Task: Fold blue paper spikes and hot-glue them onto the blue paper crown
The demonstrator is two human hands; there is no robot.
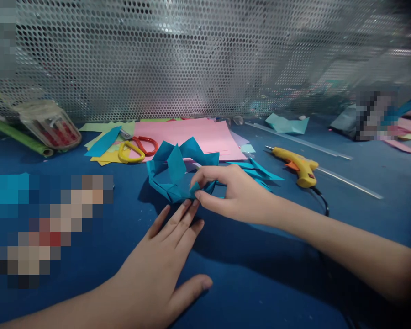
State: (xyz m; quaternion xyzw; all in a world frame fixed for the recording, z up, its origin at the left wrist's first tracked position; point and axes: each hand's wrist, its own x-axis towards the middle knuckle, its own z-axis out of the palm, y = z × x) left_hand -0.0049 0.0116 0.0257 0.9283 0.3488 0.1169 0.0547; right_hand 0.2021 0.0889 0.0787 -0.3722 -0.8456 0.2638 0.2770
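Note:
A ring of folded blue paper [176, 169] with pointed petals stands on the dark blue table in front of me. My right hand [231, 189] pinches a small blue flap on its near right side between thumb and fingers. My left hand [171, 246] lies with fingers stretched and thumb apart, its fingertips meeting the near edge of the ring. Just right of the ring, partly behind my right hand, lie several pointed blue paper pieces [256, 171].
Scissors [137, 148] with red and yellow handles lie on pink paper sheets [192, 135]. To the right are a yellow glue gun [296, 167] with a black cord and clear glue sticks [349, 183]. A glass jar [50, 123] stands left. Perforated metal mesh [198, 59] rises behind.

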